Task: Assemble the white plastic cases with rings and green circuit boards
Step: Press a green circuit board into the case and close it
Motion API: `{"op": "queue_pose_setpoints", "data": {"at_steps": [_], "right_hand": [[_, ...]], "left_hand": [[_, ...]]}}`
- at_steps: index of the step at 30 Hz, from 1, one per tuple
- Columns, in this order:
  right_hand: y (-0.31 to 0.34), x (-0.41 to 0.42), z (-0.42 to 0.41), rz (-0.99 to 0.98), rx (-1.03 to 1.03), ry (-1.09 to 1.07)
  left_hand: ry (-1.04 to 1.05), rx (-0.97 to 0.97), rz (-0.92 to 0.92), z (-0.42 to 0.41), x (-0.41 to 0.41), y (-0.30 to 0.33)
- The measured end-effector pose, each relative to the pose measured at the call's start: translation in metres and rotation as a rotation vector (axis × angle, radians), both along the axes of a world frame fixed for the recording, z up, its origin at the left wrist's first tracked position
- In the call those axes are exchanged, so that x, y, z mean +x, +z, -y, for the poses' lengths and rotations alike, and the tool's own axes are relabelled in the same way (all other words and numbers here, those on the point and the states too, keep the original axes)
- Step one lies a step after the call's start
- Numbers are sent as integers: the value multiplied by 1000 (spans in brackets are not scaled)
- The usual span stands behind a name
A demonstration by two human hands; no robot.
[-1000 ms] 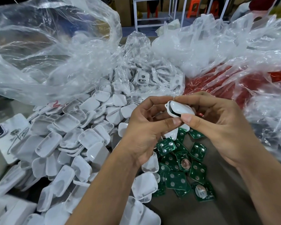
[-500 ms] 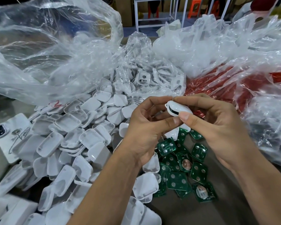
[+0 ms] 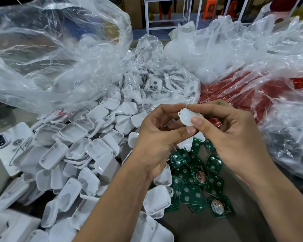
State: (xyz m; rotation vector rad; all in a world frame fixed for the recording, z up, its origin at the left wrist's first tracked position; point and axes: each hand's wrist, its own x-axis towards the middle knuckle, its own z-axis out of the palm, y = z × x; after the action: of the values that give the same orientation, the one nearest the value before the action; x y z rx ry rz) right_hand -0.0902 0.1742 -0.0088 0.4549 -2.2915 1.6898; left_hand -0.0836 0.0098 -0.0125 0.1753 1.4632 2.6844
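Below the grip, green circuit boards (image 3: 198,185) are partly hidden by both wrists. A small white case (image 3: 188,117) is pinched between thumb and fingers of the left hand (image 3: 157,142) and right hand (image 3: 234,142); its underside cannot be seen. Beyond, more cases are blurred inside a clear bag (image 3: 161,84).

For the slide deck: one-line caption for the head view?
Both hands, left hand and right hand, pinch a white case above green circuit boards, beside loose case shells.
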Motion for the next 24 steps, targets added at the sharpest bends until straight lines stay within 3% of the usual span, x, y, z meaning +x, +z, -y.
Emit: {"op": "queue_pose_setpoints", "data": {"at_steps": [10,19,24], "right_hand": [[1,2,1,17,16,-44],[-3,4,8,-19,111,-46],[-5,5,8,13,0,-39]], "left_hand": [[-32,188,122,-3,3,3],[245,-127,150,-4,3,-1],[259,-143,146,-3,3,2]]}}
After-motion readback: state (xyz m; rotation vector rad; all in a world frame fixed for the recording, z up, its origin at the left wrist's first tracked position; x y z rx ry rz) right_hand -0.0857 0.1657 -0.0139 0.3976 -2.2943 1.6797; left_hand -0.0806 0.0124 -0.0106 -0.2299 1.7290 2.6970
